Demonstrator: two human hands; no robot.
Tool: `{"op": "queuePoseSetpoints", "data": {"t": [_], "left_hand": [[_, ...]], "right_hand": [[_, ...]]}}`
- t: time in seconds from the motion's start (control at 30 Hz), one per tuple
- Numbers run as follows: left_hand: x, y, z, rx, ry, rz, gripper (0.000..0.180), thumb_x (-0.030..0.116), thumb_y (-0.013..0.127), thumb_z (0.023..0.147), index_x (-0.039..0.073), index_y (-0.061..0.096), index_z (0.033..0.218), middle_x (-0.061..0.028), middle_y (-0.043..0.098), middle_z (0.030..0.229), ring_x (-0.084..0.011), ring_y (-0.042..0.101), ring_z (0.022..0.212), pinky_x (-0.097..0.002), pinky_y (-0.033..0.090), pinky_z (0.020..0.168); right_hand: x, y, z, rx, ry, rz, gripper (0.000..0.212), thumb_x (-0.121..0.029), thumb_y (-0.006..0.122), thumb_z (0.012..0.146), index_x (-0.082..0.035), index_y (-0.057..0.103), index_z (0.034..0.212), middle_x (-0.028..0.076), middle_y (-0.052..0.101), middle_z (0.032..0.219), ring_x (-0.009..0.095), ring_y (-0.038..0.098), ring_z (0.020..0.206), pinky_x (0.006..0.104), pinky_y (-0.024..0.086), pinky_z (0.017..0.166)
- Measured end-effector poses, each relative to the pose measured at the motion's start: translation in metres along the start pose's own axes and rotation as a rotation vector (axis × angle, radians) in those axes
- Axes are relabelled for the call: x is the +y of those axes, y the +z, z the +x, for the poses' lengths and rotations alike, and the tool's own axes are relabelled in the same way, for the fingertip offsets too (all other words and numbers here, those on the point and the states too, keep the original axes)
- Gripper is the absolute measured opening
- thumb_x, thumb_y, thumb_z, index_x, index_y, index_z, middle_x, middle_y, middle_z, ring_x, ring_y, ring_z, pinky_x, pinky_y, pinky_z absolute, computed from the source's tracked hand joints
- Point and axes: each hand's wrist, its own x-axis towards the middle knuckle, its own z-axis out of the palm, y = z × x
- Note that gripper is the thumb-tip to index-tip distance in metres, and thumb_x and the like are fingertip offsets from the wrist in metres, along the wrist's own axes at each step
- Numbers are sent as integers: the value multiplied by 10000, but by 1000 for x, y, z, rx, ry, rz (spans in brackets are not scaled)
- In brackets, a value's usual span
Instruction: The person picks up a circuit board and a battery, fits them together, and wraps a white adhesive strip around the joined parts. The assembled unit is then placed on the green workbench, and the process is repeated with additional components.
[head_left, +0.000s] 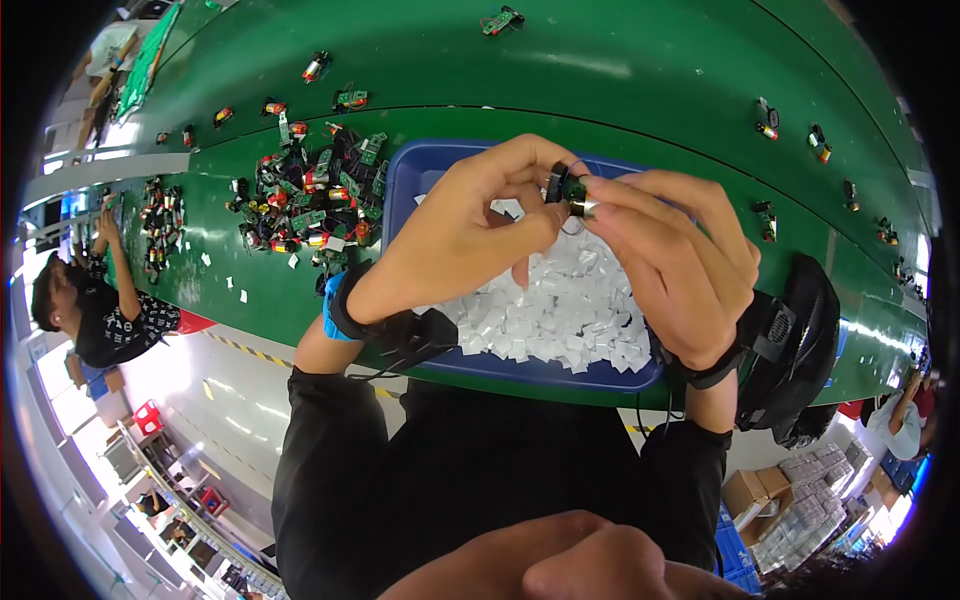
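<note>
Above a blue tray I hold a small motor assembly with a black end, a green part and a shiny metal part. My left hand pinches its black end between thumb and forefinger. On the other side, the fingertips of my right hand close on the metal part; a thin wire loops beside them. Under both hands, the tray holds a heap of small white pieces, partly hidden by the hands.
Left of the tray lies a pile of motor assemblies with green circuit boards. Several more sit scattered across the green table. A black bag rests at the tray's right. A co-worker works at the far left, another person at the far right.
</note>
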Motion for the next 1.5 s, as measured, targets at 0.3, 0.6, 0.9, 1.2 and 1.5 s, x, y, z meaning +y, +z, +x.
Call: {"op": "queuePoseSetpoints", "data": {"t": [0.3,0.6,0.9,1.2,1.5], "left_hand": [[4,2,-1,-23,6,-147,273,16,600,962,-34,488,1206,-172,658,1113,-188,699,808,-272,584,530],[-15,9,4,112,354,-338,316,31,639,957,-41,484,1223,-208,643,1179,-198,704,856,-290,626,575],[-9,7,4,153,554,346,375,-35,648,923,-84,525,1274,-279,606,1277,-262,705,965,-329,653,678],[-13,12,6,244,686,408,309,-67,637,916,-79,573,1218,-221,664,1164,-236,707,940,-323,645,680],[-2,-4,23,405,276,282,328,122,758,872,-27,647,1142,-78,709,964,-113,681,757,-210,529,503]], "right_hand": [[-2,-11,9,-52,12,72,309,-7,853,692,-35,682,947,105,754,970,245,671,853,282,559,699],[-11,-18,1,-20,447,311,263,-16,832,759,26,669,960,118,677,911,158,641,781,243,511,645],[-17,-10,3,-13,738,736,192,4,688,908,99,681,1075,127,670,903,133,624,646,236,495,557],[-21,-7,1,-43,841,915,204,-53,629,971,101,689,1089,139,675,924,134,619,621,238,503,555],[18,-12,15,-326,851,684,307,-233,664,963,18,702,1136,88,694,975,103,643,773,247,518,614]]}}
